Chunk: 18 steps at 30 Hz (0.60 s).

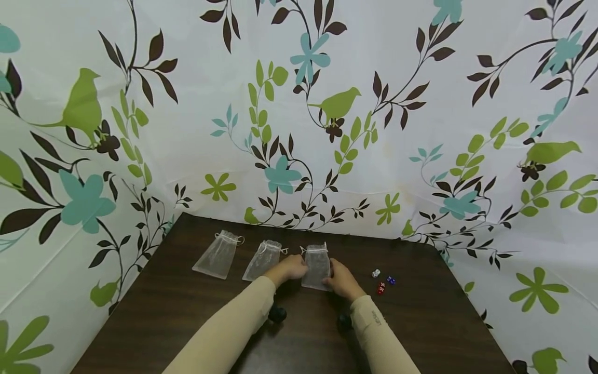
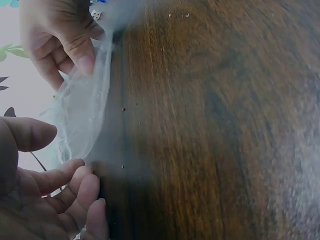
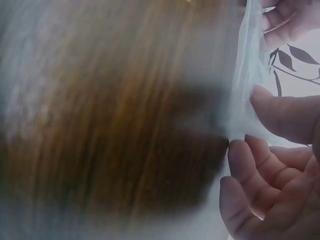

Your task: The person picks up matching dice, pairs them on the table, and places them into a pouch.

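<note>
A sheer white organza drawstring bag (image 1: 316,267) lies at the middle of the dark table, between the two hands. My right hand (image 1: 344,280) pinches its right edge, with the thumb (image 3: 285,112) on the upper face and the fingers beneath. At the opposite edge is my left hand (image 1: 290,267); in the left wrist view its thumb (image 2: 35,132) stands apart from the loosely bent fingers, whose tips are right at the bag's edge. White drawstring loops stick out from the bag's far end.
Two more organza bags, a middle one (image 1: 262,259) and a far-left one (image 1: 217,257), lie flat on the table (image 1: 303,337). Right of the hands are white dice (image 1: 376,273), blue dice (image 1: 391,280) and red dice (image 1: 381,288). A patterned curtain (image 1: 374,171) rises behind the table.
</note>
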{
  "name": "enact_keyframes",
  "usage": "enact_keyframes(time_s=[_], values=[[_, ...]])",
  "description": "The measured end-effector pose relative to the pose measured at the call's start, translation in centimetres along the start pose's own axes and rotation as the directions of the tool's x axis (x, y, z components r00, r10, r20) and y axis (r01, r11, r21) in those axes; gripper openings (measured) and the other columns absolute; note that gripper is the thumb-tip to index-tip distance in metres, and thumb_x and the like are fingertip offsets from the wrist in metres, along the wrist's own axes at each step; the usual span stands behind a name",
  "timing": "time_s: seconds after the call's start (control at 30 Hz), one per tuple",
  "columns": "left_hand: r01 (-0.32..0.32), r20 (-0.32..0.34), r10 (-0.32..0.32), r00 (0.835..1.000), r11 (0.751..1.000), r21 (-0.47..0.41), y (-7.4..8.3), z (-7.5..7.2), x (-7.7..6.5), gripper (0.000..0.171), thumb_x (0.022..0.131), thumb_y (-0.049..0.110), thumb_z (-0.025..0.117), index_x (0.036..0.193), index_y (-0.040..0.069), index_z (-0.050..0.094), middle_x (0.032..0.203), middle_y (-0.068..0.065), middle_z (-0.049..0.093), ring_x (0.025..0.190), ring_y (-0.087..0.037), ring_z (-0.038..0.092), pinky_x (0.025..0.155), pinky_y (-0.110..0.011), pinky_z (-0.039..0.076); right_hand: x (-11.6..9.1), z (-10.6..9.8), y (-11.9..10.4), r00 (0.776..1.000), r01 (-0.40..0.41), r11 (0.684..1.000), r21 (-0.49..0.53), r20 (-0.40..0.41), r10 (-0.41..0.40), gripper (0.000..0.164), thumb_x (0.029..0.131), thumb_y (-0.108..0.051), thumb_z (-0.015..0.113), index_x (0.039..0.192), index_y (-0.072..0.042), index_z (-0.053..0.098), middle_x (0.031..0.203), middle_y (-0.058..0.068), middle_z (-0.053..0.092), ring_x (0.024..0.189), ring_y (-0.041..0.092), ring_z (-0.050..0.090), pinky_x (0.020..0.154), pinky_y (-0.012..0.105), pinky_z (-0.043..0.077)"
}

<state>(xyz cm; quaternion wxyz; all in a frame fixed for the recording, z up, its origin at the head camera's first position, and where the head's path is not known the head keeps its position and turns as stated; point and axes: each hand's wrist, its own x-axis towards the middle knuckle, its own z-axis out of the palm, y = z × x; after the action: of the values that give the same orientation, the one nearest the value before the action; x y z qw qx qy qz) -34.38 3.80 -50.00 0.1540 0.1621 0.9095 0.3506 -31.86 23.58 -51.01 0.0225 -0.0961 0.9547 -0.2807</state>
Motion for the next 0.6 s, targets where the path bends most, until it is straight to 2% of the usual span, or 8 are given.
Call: enact_keyframes(time_s=[0.07, 0.13, 0.2, 0.27, 0.33, 0.47, 0.6], values=[[0.004, 0.002, -0.004, 1.000, 1.000, -0.012, -0.11, -0.01, -0.03, 0.035, 0.095, 0.017, 0.056, 0.116, -0.006, 0.070, 0.126, -0.020, 0.067, 0.119, -0.035, 0.062, 0.097, -0.046, 0.051, 0.02, -0.04, 0.01, 1.000, -0.015, 0.999, 0.036, 0.004, 0.015, 0.060, 0.087, 0.001, 0.076, 0.138, 0.013, 0.046, 0.096, 0.015, 0.066, 0.087, 0.027, 0.064, 0.079, 0.046, 0.054], [0.008, -0.010, -0.008, 1.000, 1.000, -0.021, -0.19, -0.01, -0.03, 0.031, 0.094, 0.017, 0.058, 0.111, -0.004, 0.072, 0.119, -0.018, 0.069, 0.111, -0.031, 0.064, 0.093, -0.043, 0.053, 0.04, -0.07, 0.03, 0.999, -0.032, 0.997, 0.066, 0.007, 0.031, 0.059, 0.089, 0.002, 0.074, 0.139, 0.014, 0.045, 0.093, 0.014, 0.064, 0.084, 0.025, 0.062, 0.077, 0.045, 0.053], [0.012, -0.012, -0.013, 1.000, 1.000, -0.024, -0.24, 0.03, 0.03, 0.022, 0.092, 0.015, 0.057, 0.091, -0.002, 0.071, 0.097, -0.012, 0.069, 0.087, -0.023, 0.063, 0.077, -0.037, 0.052, 0.08, -0.06, 0.09, 0.999, -0.043, 0.995, 0.091, 0.011, 0.043, 0.058, 0.090, 0.003, 0.072, 0.140, 0.013, 0.044, 0.094, 0.013, 0.063, 0.084, 0.024, 0.061, 0.076, 0.045, 0.053], [0.016, -0.009, -0.016, 1.000, 1.000, -0.025, -0.31, 0.06, 0.07, 0.022, 0.092, 0.014, 0.056, 0.075, 0.001, 0.063, 0.078, -0.007, 0.058, 0.068, -0.018, 0.049, 0.064, -0.033, 0.044, 0.14, 0.02, 0.11, 0.998, -0.058, 0.992, 0.113, 0.016, 0.056, 0.059, 0.090, 0.003, 0.072, 0.141, 0.012, 0.043, 0.095, 0.012, 0.062, 0.084, 0.023, 0.061, 0.076, 0.043, 0.053], [0.018, -0.022, -0.019, 1.000, 0.999, -0.028, -0.37, 0.06, 0.05, 0.023, 0.092, 0.014, 0.057, 0.072, 0.003, 0.060, 0.074, -0.006, 0.053, 0.065, -0.017, 0.043, 0.062, -0.033, 0.040, 0.13, 0.04, 0.09, 0.997, -0.072, 0.984, 0.161, 0.026, 0.068, 0.059, 0.091, 0.004, 0.071, 0.143, 0.012, 0.043, 0.093, 0.012, 0.061, 0.083, 0.023, 0.060, 0.073, 0.042, 0.052], [0.020, -0.053, -0.022, 0.998, 0.999, -0.038, -0.52, 0.00, -0.01, 0.020, 0.091, 0.017, 0.059, 0.081, 0.002, 0.067, 0.086, -0.007, 0.063, 0.075, -0.018, 0.053, 0.070, -0.033, 0.047, 0.05, 0.03, 0.14, 0.996, -0.094, 0.951, 0.294, 0.040, 0.086, 0.057, 0.091, 0.008, 0.069, 0.142, 0.012, 0.043, 0.089, 0.012, 0.060, 0.076, 0.020, 0.060, 0.066, 0.036, 0.052], [0.027, -0.055, -0.030, 0.998, 0.998, -0.063, -0.73, 0.07, 0.11, 0.029, 0.095, 0.020, 0.055, 0.071, 0.005, 0.057, 0.075, -0.006, 0.054, 0.066, -0.019, 0.046, 0.065, -0.034, 0.043, -0.12, -0.15, 0.19, 0.995, -0.101, 0.903, 0.417, 0.059, 0.084, 0.056, 0.092, 0.009, 0.067, 0.142, 0.013, 0.043, 0.087, 0.012, 0.061, 0.073, 0.019, 0.060, 0.062, 0.032, 0.052]])
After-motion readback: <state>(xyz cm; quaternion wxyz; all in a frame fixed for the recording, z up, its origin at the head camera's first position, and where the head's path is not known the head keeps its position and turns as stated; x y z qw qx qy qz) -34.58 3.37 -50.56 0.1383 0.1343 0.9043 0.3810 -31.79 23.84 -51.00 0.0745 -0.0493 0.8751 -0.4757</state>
